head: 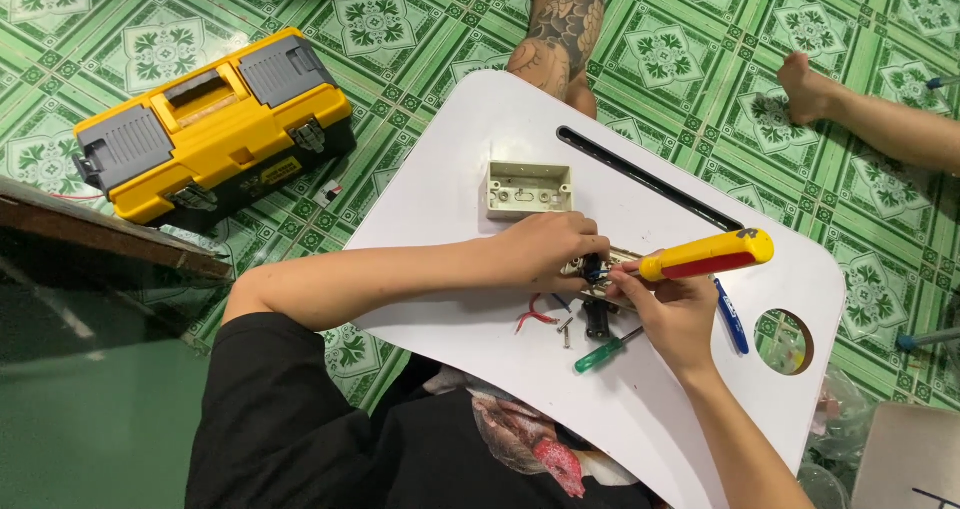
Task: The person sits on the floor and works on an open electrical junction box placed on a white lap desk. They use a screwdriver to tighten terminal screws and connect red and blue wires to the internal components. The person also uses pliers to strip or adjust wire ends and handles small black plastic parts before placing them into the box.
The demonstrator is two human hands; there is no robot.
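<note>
Crowded centre, open margins on the white counter [470, 329].

Loose screws [566, 331], a red wire [533, 316], a green screwdriver [605, 352] and a blue pen [731, 319] cluttered the middle beside both hands, and a cream box [529, 189] stood behind them. The near left corner and far curved edge lay bare. A long slot [650, 181] and round hole [784, 341] broke the right side.

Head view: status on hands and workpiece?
Left hand pinning small electrical fitting. Right hand gripping yellow-red screwdriver, tip at fitting. Loose screws, green screwdriver close by.
</note>
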